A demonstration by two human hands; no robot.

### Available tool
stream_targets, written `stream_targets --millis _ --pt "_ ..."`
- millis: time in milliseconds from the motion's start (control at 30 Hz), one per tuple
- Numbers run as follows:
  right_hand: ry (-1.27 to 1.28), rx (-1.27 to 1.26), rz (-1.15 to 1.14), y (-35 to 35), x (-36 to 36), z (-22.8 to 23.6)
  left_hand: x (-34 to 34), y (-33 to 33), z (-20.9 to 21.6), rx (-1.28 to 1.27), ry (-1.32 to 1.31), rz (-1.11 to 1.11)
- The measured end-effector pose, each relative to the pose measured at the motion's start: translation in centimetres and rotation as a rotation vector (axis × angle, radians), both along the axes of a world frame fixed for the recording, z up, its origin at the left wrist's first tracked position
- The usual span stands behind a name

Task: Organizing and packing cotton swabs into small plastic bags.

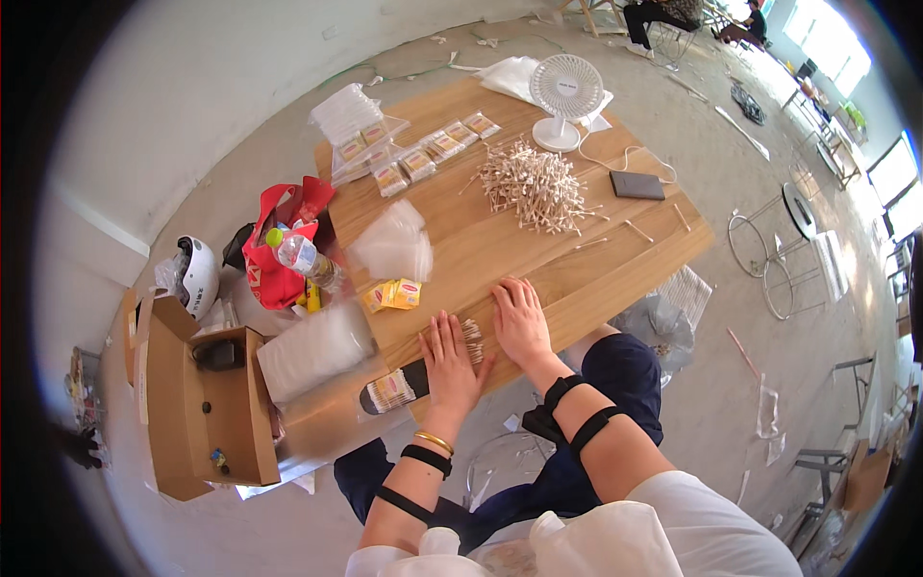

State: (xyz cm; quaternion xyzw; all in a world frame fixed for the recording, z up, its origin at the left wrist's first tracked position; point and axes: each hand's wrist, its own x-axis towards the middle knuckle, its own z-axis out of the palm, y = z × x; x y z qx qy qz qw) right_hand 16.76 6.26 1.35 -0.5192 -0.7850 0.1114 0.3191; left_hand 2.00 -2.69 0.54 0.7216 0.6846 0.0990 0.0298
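My left hand [450, 363] lies flat, fingers stretched, near the table's front edge, partly covering a small row of cotton swabs [472, 338] whose tips show between my two hands. Beside these swabs, my right hand [520, 322] rests palm down on the wood with its fingers extended. Left of my left hand, a dark strip-like holder carries a bundle of cotton swabs [390, 391]; my hand hides part of the holder. Small yellow printed cards [394, 294] lie just beyond. Farther off sits a large loose heap of cotton swabs [536, 188].
Clear plastic bags [394, 240] lie on the wooden table [481, 260]. Filled packs [417, 164] line its far left. A white fan [565, 91] and grey power bank [636, 185] stand beyond the heap. A bottle [306, 258], red bag [279, 250] and open cardboard box [216, 409] are left.
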Motion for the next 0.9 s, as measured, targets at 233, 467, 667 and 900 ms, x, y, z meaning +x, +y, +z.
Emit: stream_targets --millis 233,467,667,900 --pt "0.010 0.019 0.001 0.0 0.0 -0.2 0.2 -1.1 -0.1 0.012 -0.016 -0.056" --pt "0.012 0.027 -0.011 0.0 0.0 -0.4 -0.5 3.0 -0.1 0.058 0.079 0.025" --pt "0.005 0.008 -0.006 -0.2 0.0 -0.1 -1.1 3.7 -0.2 0.017 0.046 0.041" --pt "-0.004 0.026 -0.006 0.1 0.1 -0.5 -0.6 1.2 0.6 0.000 0.043 -0.056"
